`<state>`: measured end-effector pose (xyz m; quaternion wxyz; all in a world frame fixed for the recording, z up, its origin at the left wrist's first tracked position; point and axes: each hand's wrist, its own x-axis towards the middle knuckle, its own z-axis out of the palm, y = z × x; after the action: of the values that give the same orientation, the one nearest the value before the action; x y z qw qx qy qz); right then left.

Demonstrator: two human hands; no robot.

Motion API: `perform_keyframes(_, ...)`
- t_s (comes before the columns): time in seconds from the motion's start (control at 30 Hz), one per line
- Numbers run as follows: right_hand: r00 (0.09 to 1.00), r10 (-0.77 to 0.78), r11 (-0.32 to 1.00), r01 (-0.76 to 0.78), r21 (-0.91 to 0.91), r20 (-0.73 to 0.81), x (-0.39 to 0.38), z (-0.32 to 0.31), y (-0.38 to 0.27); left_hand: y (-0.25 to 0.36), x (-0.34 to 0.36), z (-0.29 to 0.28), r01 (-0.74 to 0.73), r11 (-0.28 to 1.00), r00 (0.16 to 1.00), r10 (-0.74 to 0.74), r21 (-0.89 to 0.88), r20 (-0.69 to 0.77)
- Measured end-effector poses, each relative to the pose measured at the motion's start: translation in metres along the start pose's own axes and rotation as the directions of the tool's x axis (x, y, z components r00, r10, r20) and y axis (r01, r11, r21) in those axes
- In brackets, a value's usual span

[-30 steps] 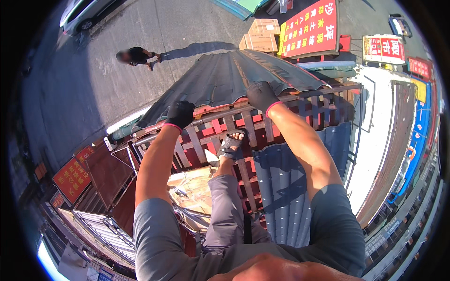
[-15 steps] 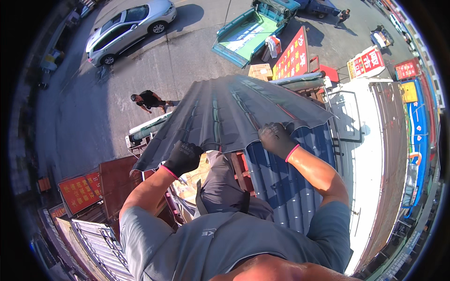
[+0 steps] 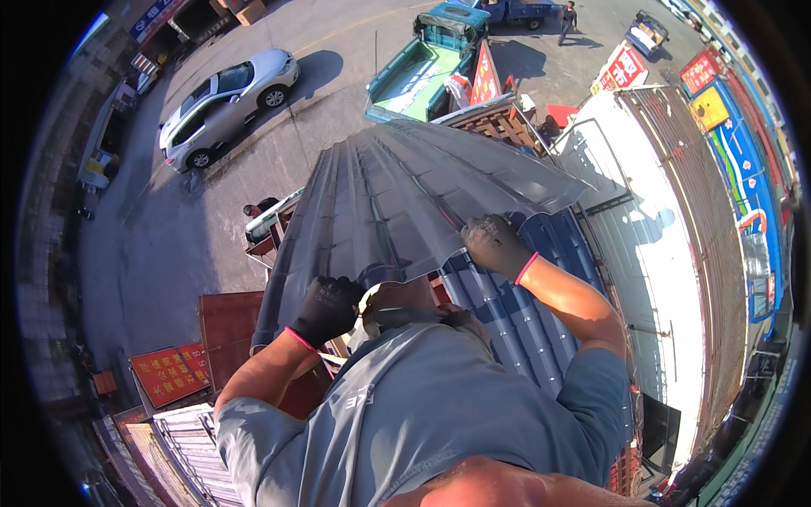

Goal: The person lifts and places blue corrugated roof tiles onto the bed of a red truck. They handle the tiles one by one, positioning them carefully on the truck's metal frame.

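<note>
A wide dark grey corrugated roofing sheet stretches away in front of me, its near edge level with my chest. Gripping that edge on the left is my left hand, in a black glove with a pink cuff. My right hand, gloved the same way, clasps the edge farther right. The fingers of both hands curl over or under the rim and are partly hidden. Under the sheet on the right lie blue corrugated roofing sheets.
A white truck roof stands close on the right. Below left are red panels with a red sign. On the ground ahead are a silver car, a green-bedded truck, and a person partly hidden beside the load.
The roofing sheet has shifted slightly, with both hands still on its edge. My torso leans farther forward, hiding more of my legs. The nearby person is now mostly hidden behind the load.
</note>
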<state>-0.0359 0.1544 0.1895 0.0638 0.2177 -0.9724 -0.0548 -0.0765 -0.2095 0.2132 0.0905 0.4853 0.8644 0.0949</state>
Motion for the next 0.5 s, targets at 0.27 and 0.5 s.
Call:
perform_keyframes(0.27,0.996,-0.085,0.995,0.085,-0.061,0.007,-0.031,0.034,-0.031,-0.143,-0.083,0.031,0.509,0.686,0.860,-0.425,-0.520,0.281)
perform_keyframes(0.5,0.999,0.025,1.000,-0.026,0.017,0.026,-0.058,0.046,-0.045,-0.213,-0.157,0.125,0.995,0.021,0.088,-0.693,-0.102,0.715)
